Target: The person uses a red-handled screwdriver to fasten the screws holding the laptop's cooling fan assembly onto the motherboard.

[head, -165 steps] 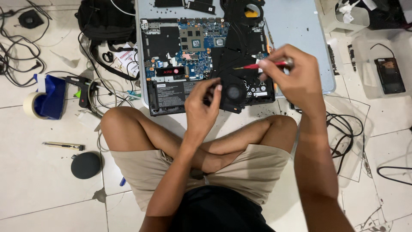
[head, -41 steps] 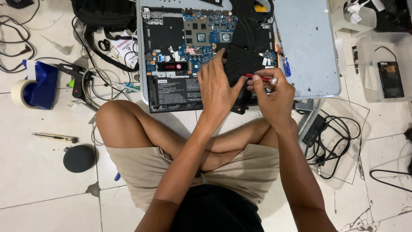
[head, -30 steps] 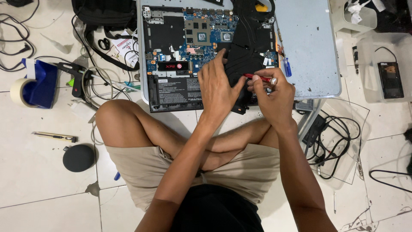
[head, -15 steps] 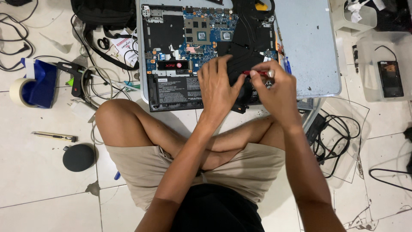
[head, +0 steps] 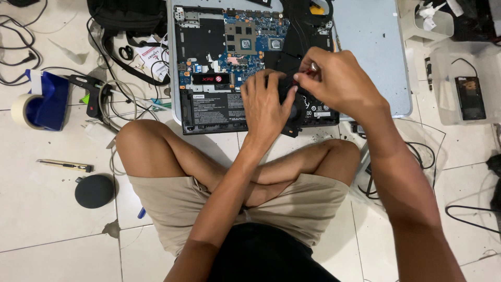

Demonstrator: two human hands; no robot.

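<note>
Head camera, looking down: opened laptop (head: 209, 62) lies on the floor before crossed legs, circuit boards bared. Left hand (head: 266, 107) presses flat, fingers spread, on the black fan (head: 300, 107) at its near right corner. Right hand (head: 339, 81) pinches a red-handled screwdriver (head: 311, 68) just above the fan. Tape roll (head: 23, 110) far left.

Bright even overhead light, soft shadows, sharp focus (slight edge distortion)
</note>
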